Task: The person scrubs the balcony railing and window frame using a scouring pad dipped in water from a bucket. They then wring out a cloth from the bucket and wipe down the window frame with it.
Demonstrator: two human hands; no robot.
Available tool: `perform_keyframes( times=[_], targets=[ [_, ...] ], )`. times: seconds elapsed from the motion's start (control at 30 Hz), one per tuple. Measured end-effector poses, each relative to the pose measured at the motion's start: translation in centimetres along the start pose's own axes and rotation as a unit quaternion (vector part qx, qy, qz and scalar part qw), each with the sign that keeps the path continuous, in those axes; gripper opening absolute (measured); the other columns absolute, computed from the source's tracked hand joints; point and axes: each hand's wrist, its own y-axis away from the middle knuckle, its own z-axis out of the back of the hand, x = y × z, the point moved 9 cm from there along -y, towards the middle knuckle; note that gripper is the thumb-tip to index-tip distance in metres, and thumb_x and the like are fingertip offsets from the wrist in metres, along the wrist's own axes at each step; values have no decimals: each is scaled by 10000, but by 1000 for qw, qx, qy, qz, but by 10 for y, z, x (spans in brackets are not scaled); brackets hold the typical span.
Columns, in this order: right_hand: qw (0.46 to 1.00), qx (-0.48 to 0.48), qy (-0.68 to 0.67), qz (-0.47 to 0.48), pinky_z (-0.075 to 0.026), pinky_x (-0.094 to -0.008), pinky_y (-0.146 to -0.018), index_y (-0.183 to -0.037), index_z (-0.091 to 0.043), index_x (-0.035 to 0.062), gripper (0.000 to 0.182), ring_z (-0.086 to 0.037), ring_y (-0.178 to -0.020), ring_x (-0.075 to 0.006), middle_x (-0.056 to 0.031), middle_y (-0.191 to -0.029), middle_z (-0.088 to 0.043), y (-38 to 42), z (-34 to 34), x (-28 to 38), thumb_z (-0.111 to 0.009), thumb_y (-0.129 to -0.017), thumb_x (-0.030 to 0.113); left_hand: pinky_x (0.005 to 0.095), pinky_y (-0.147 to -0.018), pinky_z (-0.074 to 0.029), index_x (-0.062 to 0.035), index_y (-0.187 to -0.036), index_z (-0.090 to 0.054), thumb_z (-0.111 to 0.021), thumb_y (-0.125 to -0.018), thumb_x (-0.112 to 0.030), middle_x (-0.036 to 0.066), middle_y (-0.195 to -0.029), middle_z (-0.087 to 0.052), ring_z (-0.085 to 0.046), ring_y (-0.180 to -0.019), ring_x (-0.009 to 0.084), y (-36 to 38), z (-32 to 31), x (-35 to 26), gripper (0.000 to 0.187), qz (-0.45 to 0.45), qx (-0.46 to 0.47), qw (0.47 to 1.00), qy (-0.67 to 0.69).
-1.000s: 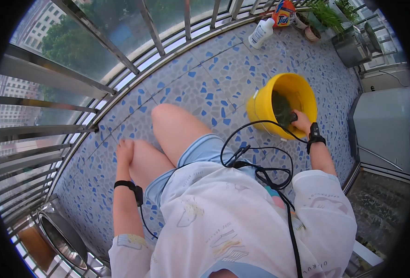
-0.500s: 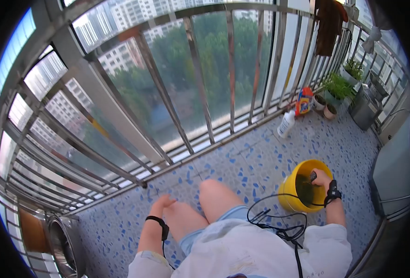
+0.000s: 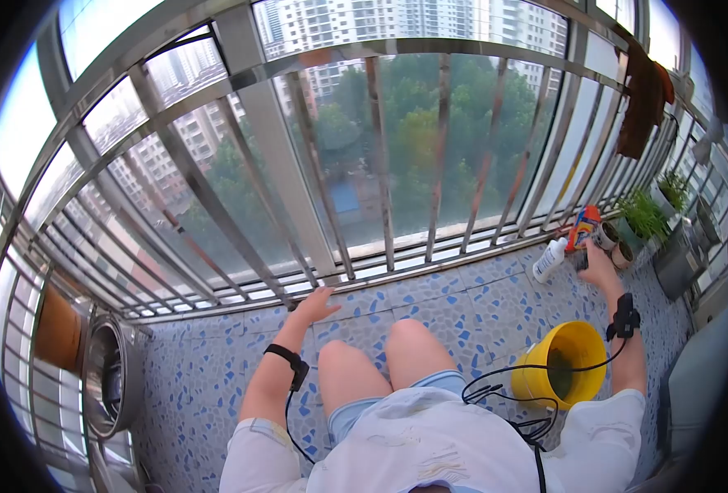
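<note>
The right hand (image 3: 596,261) is stretched beside an orange detergent bag (image 3: 586,225), its label unreadable, and a white bottle (image 3: 550,260); its grip cannot be told; the left hand (image 3: 316,305) is held open, empty.

Blue-speckled balcony floor (image 3: 454,300) — metal railing (image 3: 380,164), daylit towers beyond.

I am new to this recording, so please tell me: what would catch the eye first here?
The bright yellow bucket on the blue-speckled floor, beside the person's right knee. Beyond it, the right hand reaches toward the orange detergent bag and white bottle by the railing. The left hand is spread open above the floor.
</note>
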Motion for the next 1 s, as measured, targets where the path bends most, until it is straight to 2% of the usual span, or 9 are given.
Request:
perform_keyframes(
  times=[0.1, 0.23, 0.3, 0.43, 0.6, 0.77, 0.87, 0.93, 1.0],
  targets=[
    [988, -92, -26, 118, -463, -465, -837, -1054, -525, 50, 447, -567, -1011, -410, -207, -1004, -613, -46, 38, 66, -675, -632, 46, 453, -1016, -401, -71, -1360, -433, -602, -854, -483, 191, -1402, -416, -437, -1266, 367, 10, 7, -13, 674, -13, 1, 1000, 13],
    [966, -177, -51, 183, -460, -452, -835, -1086, -555, 43, 451, -560, -978, -414, -217, -976, -590, -106, 93, 118, -707, -672, 135, 453, -1022, -395, -62, -1353, -436, -611, -862, -446, 187, -1402, -420, -430, -1271, 366, 20, 29, -44, 648, -37, -11, 999, 11],
    [959, -242, -9, 148, -466, -457, -843, -1164, -562, 68, 516, -562, -978, -397, -201, -1010, -576, -129, 123, 119, -715, -686, 190, 449, -1026, -391, -57, -1352, -435, -614, -866, -431, 188, -1400, -425, -426, -1273, 367, 20, 40, -64, 639, -69, -12, 998, 6],
    [933, -352, 3, 68, -483, -459, -833, -1160, -539, 75, 508, -574, -976, -389, -214, -991, -578, -160, 181, 97, -705, -697, 202, 434, -1039, -379, -40, -1353, -432, -621, -873, -392, 206, -1389, -436, -422, -1275, 377, 3, 67, -115, 625, -108, -28, 994, -1],
    [916, -386, -63, -82, -519, -479, -752, -1180, -375, 75, 619, -644, -898, -399, -222, -1007, -641, -181, 232, 52, -717, -698, 259, 433, -1037, -381, -49, -1359, -422, -623, -887, -352, 227, -1389, -425, -425, -1270, 384, -24, 103, -205, 596, -170, -31, 985, -9],
    [865, -479, -94, -117, -523, -438, -779, -1119, -560, 80, 494, -653, -910, -373, -205, -951, -682, -211, 262, -6, -715, -712, 312, 434, -1024, -392, -56, -1342, -435, -637, -879, -336, 214, -1378, -440, -435, -1256, 385, -48, 114, -261, 578, -213, -39, 976, -4],
    [835, -511, -129, -156, -513, -433, -809, -1106, -576, 85, 456, -654, -921, -360, -183, -948, -688, -233, 273, -31, -707, -728, 304, 432, -1005, -405, -64, -1335, -441, -642, -876, -305, 212, -1355, -463, -460, -1227, 391, -56, 107, -266, 556, -233, -42, 971, -2],
    [809, -542, -124, -190, -479, -473, -862, -1099, -580, 74, 435, -610, -997, -388, -223, -1052, -640, -249, 278, -45, -696, -751, 308, 432, -1000, -410, -63, -1331, -446, -646, -873, -304, 210, -1346, -473, -471, -1216, 391, -53, 110, -268, 555, -231, -41, 972, -13],
    [780, -578, -96, -221, -446, -485, -902, -1131, -566, 72, 483, -568, -1054, -386, -199, -1103, -619, -271, 280, -49, -718, -745, 320, 433, -982, -424, -51, -1308, -474, -657, -863, -311, 209, -1322, -496, -495, -1191, 387, -57, 111, -255, 546, -220, -53, 973, -37]
  ],
)
